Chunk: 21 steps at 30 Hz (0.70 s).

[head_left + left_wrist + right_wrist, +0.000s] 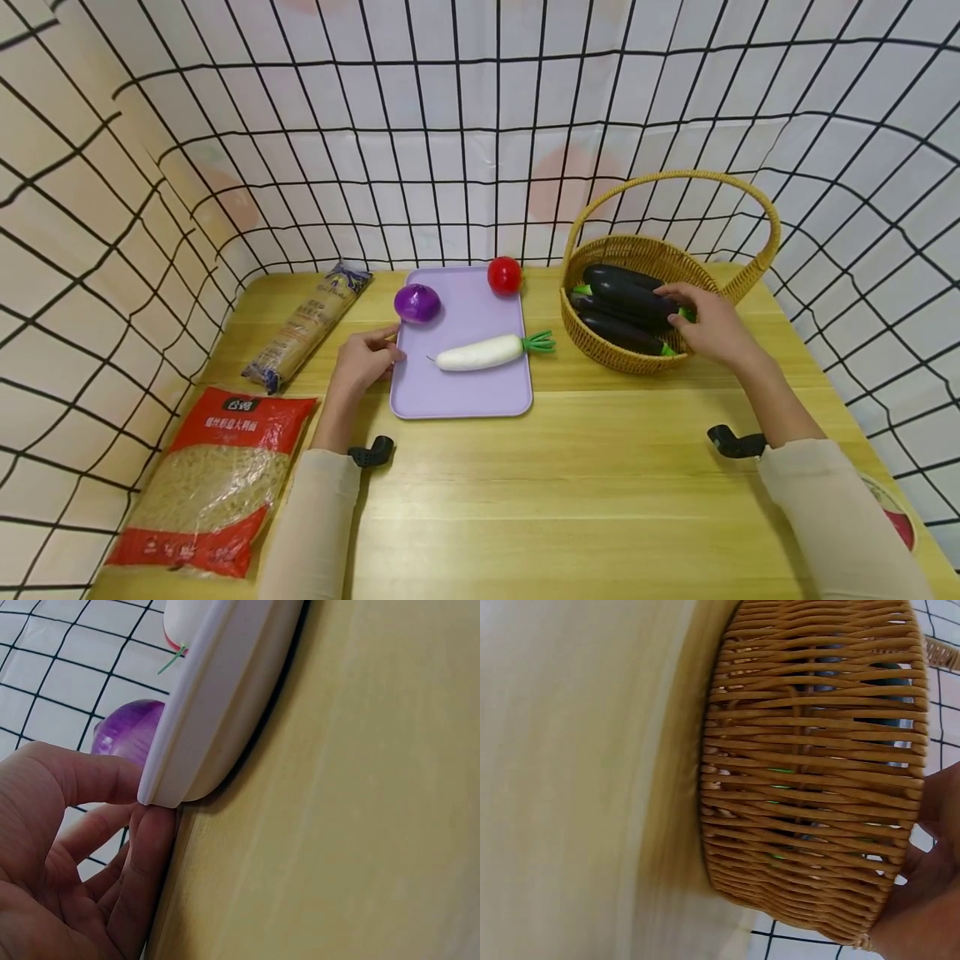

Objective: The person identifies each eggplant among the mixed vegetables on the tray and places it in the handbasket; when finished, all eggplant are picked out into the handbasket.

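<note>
My left hand pinches the left edge of a lilac tray; the left wrist view shows the thumb and a finger at its rim. On the tray lie a purple onion, a white radish with green leaves past the right edge, and a red tomato at the top right corner. My right hand reaches into a wicker basket and grips the stem end of the top eggplant. Several eggplants lie there. In the right wrist view, the basket wall hides most of the grip.
A pack of noodles and a red bag of pasta lie on the left. The basket's tall handle arches over it. Black wire grid encloses the table's back and sides. A round container sits partly behind the right sleeve.
</note>
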Available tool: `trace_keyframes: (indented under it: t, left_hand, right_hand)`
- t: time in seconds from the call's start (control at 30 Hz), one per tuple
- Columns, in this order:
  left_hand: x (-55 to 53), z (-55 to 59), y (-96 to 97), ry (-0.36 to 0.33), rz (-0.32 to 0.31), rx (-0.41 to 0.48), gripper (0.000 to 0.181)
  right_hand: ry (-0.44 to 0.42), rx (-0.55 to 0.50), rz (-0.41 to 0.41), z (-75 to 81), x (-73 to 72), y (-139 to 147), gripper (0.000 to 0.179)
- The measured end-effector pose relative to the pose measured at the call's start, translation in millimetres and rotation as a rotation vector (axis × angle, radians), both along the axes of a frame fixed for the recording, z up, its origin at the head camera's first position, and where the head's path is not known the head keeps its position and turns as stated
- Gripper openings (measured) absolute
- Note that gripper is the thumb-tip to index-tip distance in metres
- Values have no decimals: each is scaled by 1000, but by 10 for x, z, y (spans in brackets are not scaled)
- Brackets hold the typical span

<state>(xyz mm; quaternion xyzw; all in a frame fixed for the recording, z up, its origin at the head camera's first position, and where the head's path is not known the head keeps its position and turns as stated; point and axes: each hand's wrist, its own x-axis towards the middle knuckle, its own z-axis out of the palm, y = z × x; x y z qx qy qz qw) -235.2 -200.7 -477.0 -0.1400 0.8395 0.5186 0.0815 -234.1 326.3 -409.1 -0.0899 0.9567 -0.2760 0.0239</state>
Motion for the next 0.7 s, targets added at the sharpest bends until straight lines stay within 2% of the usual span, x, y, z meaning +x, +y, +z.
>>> trace_keyframes:
  t: [0.13,0.33,0.57,0.7]
  left_hand:
    - [6,8,1,-8,-1,3,59]
    - [10,-5,-13,-2,-3,-4,60]
    - [4,-26,-32,14,-9,-8,60]
    - [18,-4,-36,31,-46,-17,60]
  right_hand:
    - [-14,44,31,-41,10,5,44]
    - [-4,53,91,-82,22,-49,43]
    - [-6,14,93,-88,38,-80,44]
    - [-20,-11,88,-65,47,-75,47]
